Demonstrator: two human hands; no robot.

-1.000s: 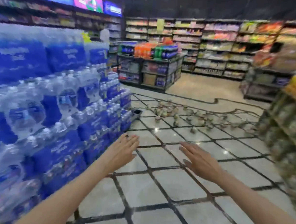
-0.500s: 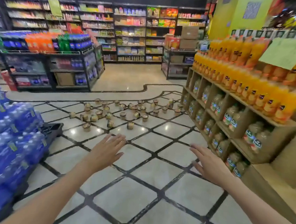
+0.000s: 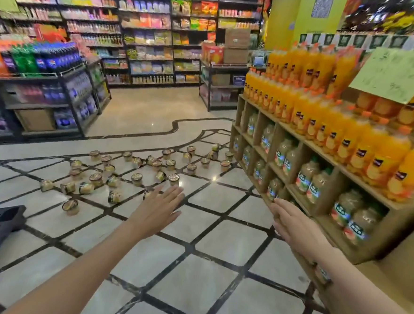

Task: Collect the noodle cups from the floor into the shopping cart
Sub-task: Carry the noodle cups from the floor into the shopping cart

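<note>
Noodle cups (image 3: 151,170) strewn over the tiled floor (image 3: 218,255) in a loose band running from about 10 o'clock to 1 o'clock ahead of both hands, well apart from either. Some upright, some tipped on their sides, so no single long axis across the lot. Left hand (image 3: 158,209) stretched forward, fingers straight and relaxed, grasping nothing, pointing toward 12 o'clock with the nearest upright cup (image 3: 173,179) just past its fingertips in the picture, though clearly farther off down on the floor. Right hand (image 3: 294,226) likewise released and empty, palm down, fingers straight, held close beside the wooden shelf (image 3: 393,209) of juice bottles (image 3: 326,111) at 3 o'clock. Left hand judged the nearer to the heap: most cups lying between 10 and 12 o'clock of it, only the far tail of cups (image 3: 216,155) reaching toward the shelf at 1 o'clock of the right. One stray cup (image 3: 70,206) closest of all, alone at 9 o'clock of the left hand. No shopping cart anywhere in view, so its direction cannot be told. Probably a walk forward and a stoop needed before any grasp.
</note>
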